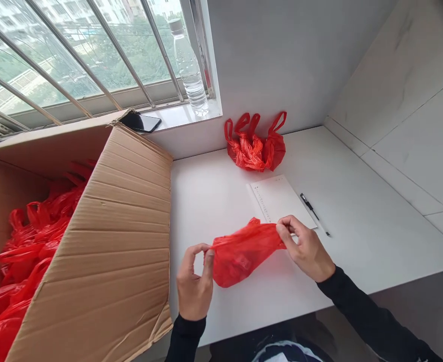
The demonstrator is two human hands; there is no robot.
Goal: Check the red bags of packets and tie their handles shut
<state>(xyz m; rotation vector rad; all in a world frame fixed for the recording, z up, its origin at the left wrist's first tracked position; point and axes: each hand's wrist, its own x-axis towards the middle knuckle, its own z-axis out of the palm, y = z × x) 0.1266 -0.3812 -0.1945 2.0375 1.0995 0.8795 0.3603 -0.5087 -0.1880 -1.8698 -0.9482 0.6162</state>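
A thin red plastic bag (240, 254) is stretched between my two hands above the white table, with something darker showing faintly inside it. My left hand (197, 281) pinches the bag's left edge between thumb and fingers. At the opposite side, my right hand (305, 247) grips the upper right corner the same way. Just behind the bag lies an open notebook (282, 198), its lower part covered by the bag and my right hand. A black pen (309, 205) rests along the notebook's right side.
Several tied red bags (255, 148) stand against the wall. On the left, a large open cardboard box (119, 236) holds many red bags (44, 236). A water bottle (190, 70) and a phone (142, 122) are by the barred window. The white table (375, 201) meets a tiled wall.
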